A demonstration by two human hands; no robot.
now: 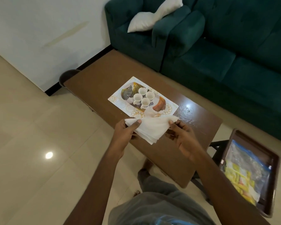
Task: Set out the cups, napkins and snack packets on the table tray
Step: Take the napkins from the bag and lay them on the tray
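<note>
A stack of white napkins [150, 128] is held between both my hands, just above the near edge of the patterned white tray [167, 109]. My left hand [126, 133] grips the stack's left side with the thumb on top. My right hand [181, 135] pinches its right corner. Several small white cups [143, 96] stand close together in the middle of the tray. Snack packets [238, 176], yellow and clear, lie in a dark brown tray [273, 161] at the lower right, apart from the table.
The patterned tray rests on a long brown table [94, 82]. A dark green sofa [217, 51] with a white cushion [152, 15] stands behind it. Pale floor tiles [31, 143] spread to the left. My knee [152, 181] is below the table's near edge.
</note>
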